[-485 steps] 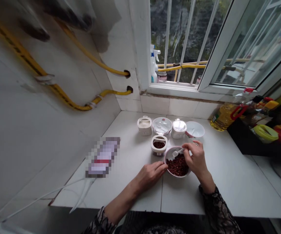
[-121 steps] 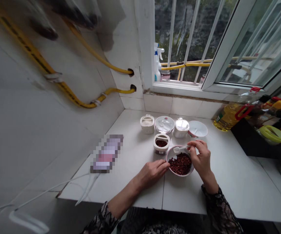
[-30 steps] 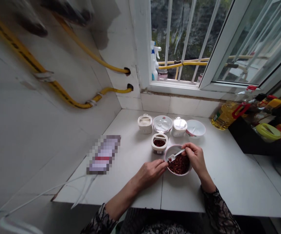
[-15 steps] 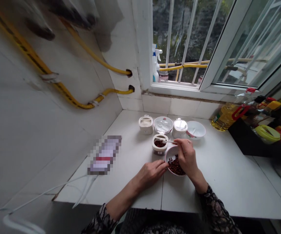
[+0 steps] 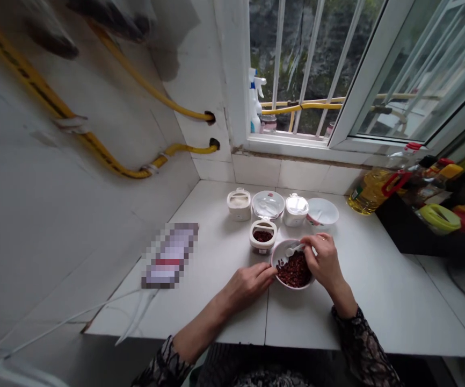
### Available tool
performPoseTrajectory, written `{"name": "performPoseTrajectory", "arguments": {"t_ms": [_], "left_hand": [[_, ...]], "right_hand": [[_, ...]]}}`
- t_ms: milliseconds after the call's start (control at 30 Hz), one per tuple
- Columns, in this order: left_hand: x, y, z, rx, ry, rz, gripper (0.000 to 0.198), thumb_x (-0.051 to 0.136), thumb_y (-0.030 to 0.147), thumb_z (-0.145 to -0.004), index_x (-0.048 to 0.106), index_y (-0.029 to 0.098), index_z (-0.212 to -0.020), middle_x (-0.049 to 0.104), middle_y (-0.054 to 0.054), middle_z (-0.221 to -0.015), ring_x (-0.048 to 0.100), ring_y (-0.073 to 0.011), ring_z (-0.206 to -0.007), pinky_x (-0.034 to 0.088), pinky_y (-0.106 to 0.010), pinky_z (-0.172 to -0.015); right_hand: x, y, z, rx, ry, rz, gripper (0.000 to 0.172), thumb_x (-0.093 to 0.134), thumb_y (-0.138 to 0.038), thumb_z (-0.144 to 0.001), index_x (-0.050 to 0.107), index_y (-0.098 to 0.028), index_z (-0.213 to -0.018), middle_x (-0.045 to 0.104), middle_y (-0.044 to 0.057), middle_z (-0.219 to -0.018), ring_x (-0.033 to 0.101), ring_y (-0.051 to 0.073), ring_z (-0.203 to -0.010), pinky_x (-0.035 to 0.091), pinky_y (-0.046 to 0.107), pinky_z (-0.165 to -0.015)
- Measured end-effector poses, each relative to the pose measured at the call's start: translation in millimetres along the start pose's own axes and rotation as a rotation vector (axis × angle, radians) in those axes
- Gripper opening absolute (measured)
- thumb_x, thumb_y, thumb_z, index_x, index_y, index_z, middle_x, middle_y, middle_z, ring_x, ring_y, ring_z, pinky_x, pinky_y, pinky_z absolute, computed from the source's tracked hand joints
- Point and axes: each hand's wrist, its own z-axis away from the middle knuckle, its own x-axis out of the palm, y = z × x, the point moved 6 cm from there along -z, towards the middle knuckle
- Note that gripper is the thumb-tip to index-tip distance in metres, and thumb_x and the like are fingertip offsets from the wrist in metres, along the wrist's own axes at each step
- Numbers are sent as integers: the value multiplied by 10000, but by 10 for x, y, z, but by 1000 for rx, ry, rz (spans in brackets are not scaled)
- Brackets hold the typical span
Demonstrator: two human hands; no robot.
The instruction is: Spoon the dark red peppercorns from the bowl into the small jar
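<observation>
My right hand [image 5: 324, 260] pinches the handle of a small white spoon [image 5: 291, 250], whose head is over the inside of a white bowl [image 5: 280, 251]. Dark red dried bits like Sichuan peppercorns [image 5: 296, 270] lie in that bowl. At its left rim, my left hand [image 5: 251, 282] has its fingers together and holds the edge; the thumb is hidden. Just behind the bowl stands a cream seasoning jar [image 5: 262, 248] with its lid up and more of the dark red spice inside.
Along the back are a jar of pale powder [image 5: 239, 209], a bowl [image 5: 268, 200], another white jar [image 5: 296, 214] and a shallow bowl [image 5: 323, 211]. An oil bottle [image 5: 367, 191] and a black rack [image 5: 401, 228] of bottles stand right. A blurred-out phone-like object [image 5: 171, 255] lies left with a white cable.
My right hand has moved the spoon from over the seasoning jar to the bowl, toward the right and nearer me. The left hand stays at the bowl's rim.
</observation>
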Motion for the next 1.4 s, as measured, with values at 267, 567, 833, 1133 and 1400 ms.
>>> {"name": "performPoseTrajectory", "arguments": {"t_ms": [267,567,833,1133,1400], "left_hand": [[-26,16,-35,0,-9,0,164,382,188,-1001,524,158,-1077,677,-60,-894,673,-141,-721,544,-211,-565],[-4,-4,-7,-7,-15,20,155,407,192,-998,528,160,-1090,675,-61,-912,677,-146,-745,550,-214,-582],[-10,-3,-13,-15,-19,21,151,421,182,-989,529,163,-1092,672,-53,-890,673,-132,-725,536,-195,-577],[-22,2,-19,-6,-9,16,147,407,192,-1001,530,162,-1074,676,-55,-891,673,-132,-723,537,-197,-578],[-18,1,-14,-9,-17,13,151,407,197,-1001,530,160,-1083,673,-58,-885,672,-134,-730,545,-200,-586]], "right_hand": [[233,-81,23,88,-189,-218,209,432,-118,-825,598,-218,-746,709,-9,-724,617,156,-663,369,405,-942],[177,169,83,401,-107,-336,195,458,-209,-786,637,-233,-714,663,2,-573,617,224,-757,437,359,-814],[233,12,46,229,-198,-298,227,436,-167,-792,628,-233,-691,705,-1,-705,616,189,-759,402,375,-917],[215,122,71,414,-207,-407,201,446,-206,-766,627,-225,-681,649,-10,-547,611,197,-685,420,345,-831],[94,215,65,486,-77,-397,176,461,-240,-735,619,-228,-659,615,-21,-508,592,198,-635,442,341,-783]]}}
